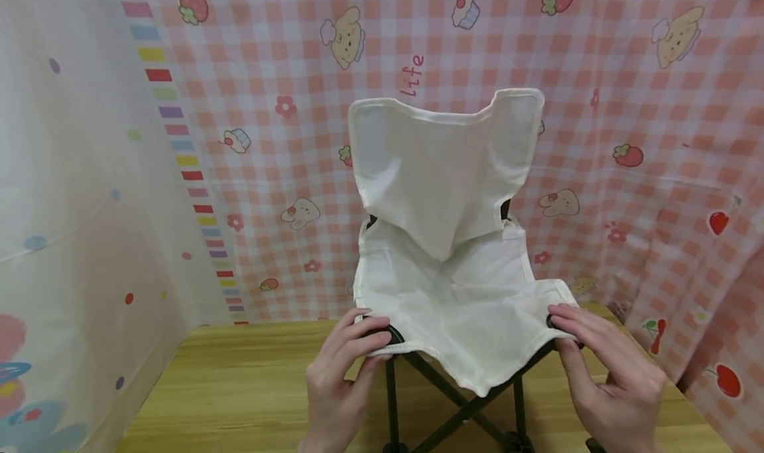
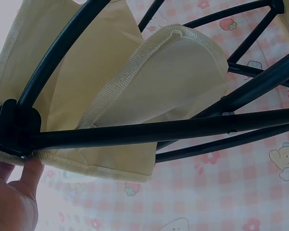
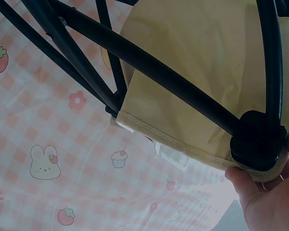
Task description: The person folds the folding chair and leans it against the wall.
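Note:
A small folding chair with a white fabric seat and backrest stands unfolded on a wooden table, its black tubular legs crossing below the seat. My left hand grips the seat's front left corner, fingers on top and thumb at the edge. At the front right corner, my right hand holds the seat the same way. From below, the left wrist view shows a black plastic joint beside the left thumb. A matching joint sits by the right thumb in the right wrist view.
The wooden tabletop extends out to the left of the chair. Behind it hangs a pink checked curtain with strawberry and animal prints. A white dotted curtain closes off the left side.

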